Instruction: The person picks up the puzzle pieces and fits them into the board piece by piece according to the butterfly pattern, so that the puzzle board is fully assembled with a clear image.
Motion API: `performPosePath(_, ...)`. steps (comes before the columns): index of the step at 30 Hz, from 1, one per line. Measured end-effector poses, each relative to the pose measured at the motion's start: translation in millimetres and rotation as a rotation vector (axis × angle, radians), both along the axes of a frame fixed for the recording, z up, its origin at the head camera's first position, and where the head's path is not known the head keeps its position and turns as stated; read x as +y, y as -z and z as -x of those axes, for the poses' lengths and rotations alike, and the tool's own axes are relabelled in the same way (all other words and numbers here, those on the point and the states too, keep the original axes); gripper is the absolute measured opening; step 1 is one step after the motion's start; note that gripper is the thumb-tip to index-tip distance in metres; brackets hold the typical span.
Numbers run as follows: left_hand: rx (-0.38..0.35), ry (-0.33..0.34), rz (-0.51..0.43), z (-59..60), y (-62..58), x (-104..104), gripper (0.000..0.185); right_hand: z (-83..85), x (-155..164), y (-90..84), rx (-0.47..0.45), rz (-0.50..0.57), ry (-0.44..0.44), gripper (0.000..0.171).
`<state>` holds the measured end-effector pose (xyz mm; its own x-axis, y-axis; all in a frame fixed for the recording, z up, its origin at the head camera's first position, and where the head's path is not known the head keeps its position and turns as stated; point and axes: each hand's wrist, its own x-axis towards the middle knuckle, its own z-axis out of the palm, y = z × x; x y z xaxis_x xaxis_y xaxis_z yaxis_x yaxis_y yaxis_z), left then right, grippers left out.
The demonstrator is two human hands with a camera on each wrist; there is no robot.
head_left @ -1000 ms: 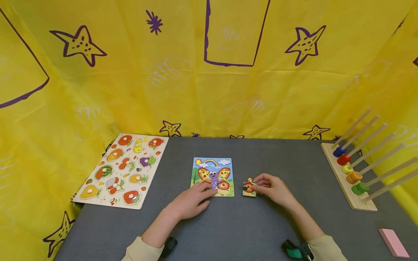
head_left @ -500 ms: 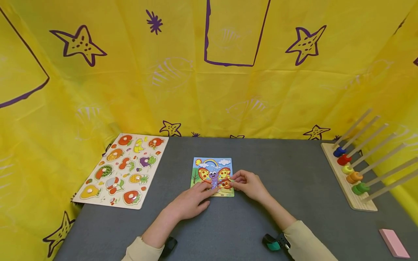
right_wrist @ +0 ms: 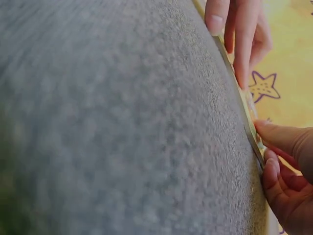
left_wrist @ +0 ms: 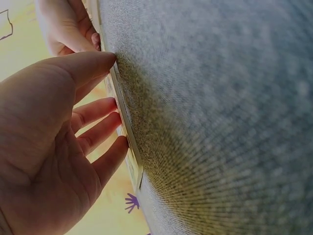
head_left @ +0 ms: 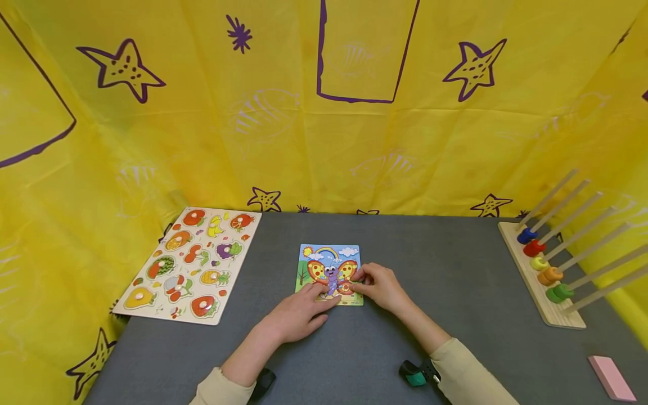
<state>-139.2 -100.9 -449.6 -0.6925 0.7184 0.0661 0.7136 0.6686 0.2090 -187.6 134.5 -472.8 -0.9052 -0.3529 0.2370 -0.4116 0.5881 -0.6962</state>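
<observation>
A butterfly jigsaw puzzle (head_left: 331, 256) lies flat on the dark table, with a sun, rainbow and clouds at its top. My left hand (head_left: 298, 315) rests on its lower edge with fairly straight fingers, covering part of the picture. In the left wrist view these fingers (left_wrist: 100, 115) touch the thin board from above. My right hand (head_left: 382, 287) pinches a puzzle piece (head_left: 345, 288) with a red wing spiral at the board's lower right. From the right wrist view, thumb and fingers (right_wrist: 276, 132) meet at the board's edge; the piece itself is hard to make out there.
A fruit peg puzzle board (head_left: 235, 281) lies at the left. On the right stands a wooden peg rack (head_left: 567, 318) with tall pegs and coloured rings. A pink block (head_left: 611, 378) sits near the right front. Yellow patterned cloth (head_left: 324, 146) hangs behind the table.
My right hand has carried the wing piece leftward from beside the puzzle onto its lower right, where the piece now lies lower and straighter. The left hand has barely shifted.
</observation>
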Motion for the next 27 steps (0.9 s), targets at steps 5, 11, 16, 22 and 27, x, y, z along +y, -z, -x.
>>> performPosePath(5,-0.012,-0.004,-0.006,-1.1,-0.4,1,0.042,-0.9,-1,-0.9,-0.008,-0.003,0.005,0.014)
performPosePath(11,-0.024,-0.018,0.001,-2.2,-1.8,2,0.041,0.4,-2,-1.1,-0.023,-0.017,0.006,0.016)
performPosePath(16,-0.031,-0.022,0.013,-2.6,-1.0,3,0.041,4.3,-7,-1.0,-0.080,-0.041,0.070,0.021)
performPosePath(22,-0.018,-0.015,0.012,-3.2,-0.3,3,0.040,9.3,-10,0.4,-0.070,-0.082,0.101,0.022)
performPosePath(27,-0.011,-0.005,0.011,-3.2,0.2,3,0.040,8.3,4,3.0,-0.193,0.008,-0.035,0.027)
